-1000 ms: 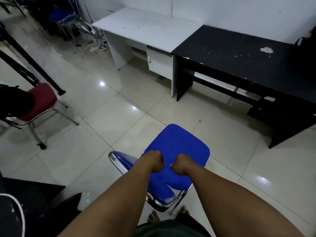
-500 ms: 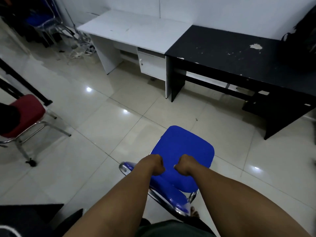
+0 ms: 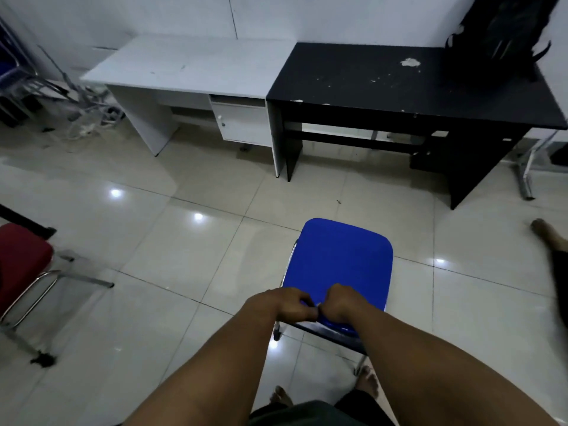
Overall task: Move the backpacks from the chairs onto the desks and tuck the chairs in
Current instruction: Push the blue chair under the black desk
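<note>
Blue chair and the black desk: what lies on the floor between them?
In the head view, only bare tiled floor separates the blue chair from the black desk, apart from a tiny dark speck.

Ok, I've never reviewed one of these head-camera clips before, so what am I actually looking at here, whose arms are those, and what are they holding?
There is no machine here. The single picture comes from a wide-angle camera worn on a person's head, looking forward and down, so the two bare arms rising from the bottom edge are the wearer's own. The left hand and right hand sit side by side, both closed on the top of the backrest of a blue chair, whose seat carries nothing. The chair stands on the tiled floor, apart from the desks. Ahead, against the wall, are a white desk and a black desk; a dark backpack stands on the black one's far right corner. A red chair shows at the left edge.
</note>
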Demonstrator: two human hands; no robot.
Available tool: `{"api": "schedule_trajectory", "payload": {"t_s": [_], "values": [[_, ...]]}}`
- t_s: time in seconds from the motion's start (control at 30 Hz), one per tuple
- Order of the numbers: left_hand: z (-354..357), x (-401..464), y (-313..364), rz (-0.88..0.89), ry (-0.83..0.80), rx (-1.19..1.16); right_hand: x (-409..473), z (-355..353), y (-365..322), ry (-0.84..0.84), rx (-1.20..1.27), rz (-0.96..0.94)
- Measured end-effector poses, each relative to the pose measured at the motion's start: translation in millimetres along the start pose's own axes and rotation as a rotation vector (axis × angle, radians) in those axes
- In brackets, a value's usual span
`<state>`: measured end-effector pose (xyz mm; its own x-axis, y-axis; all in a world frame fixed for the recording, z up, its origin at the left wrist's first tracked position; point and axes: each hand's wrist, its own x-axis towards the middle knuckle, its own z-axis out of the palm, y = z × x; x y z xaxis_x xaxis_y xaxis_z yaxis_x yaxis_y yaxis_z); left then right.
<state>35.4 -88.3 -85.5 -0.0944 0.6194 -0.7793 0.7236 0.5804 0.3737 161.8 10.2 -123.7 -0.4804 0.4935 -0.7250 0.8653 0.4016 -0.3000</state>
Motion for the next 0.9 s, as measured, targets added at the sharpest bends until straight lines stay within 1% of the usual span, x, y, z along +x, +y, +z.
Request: {"api": "schedule_trajectory", "payload": {"t_s": [0.1,0.17,0.23,0.3,0.37,0.43,0.5,0.57,0.6,0.67,0.73,0.9], "values": [[4.3,-6.3,-1.0,0.087,0.061,0.038,-13.0,-3.7,7.9,-0.035,0.097,-0.028],[9.6,-11.4,-1.6,0.155,0.115,0.079,-26.4,-3.2,10.5,-0.056,0.107,-0.067],[11.2,-17.2,-4.0,0.193,0.135,0.146,-39.9,1.7,11.6,-0.032,0.112,-0.105],[9.0,-20.8,-6.1,0.209,0.112,0.252,-50.9,9.4,14.8,0.027,0.089,-0.151],[10.0,-19.6,-5.8,0.182,0.091,0.373,-60.7,16.7,17.5,0.065,0.044,-0.208],[15.0,-17.0,-4.4,0.153,0.134,0.437,-68.4,18.6,18.7,0.084,-0.06,-0.237],[21.0,-15.0,-3.8,0.139,0.174,0.444,-72.6,21.6,18.1,0.168,-0.226,-0.191],[25.5,-15.4,-4.5,0.131,0.204,0.458,-77.7,30.4,11.5,0.322,-0.347,-0.079],[27.0,-15.4,-5.8,0.131,0.222,0.469,-80.1,36.0,8.9,0.366,-0.344,0.0],[29.3,-14.0,-8.2,0.131,0.246,0.489,-84.3,45.9,6.9,0.398,-0.25,0.096],[31.6,-12.5,-9.0,0.127,0.261,0.495,-84.7,51.4,10.7,0.436,-0.214,0.095],[32.9,-10.3,-8.6,0.112,0.28,0.466,-80.7,51.9,21.3,0.512,-0.243,0.004]]}}
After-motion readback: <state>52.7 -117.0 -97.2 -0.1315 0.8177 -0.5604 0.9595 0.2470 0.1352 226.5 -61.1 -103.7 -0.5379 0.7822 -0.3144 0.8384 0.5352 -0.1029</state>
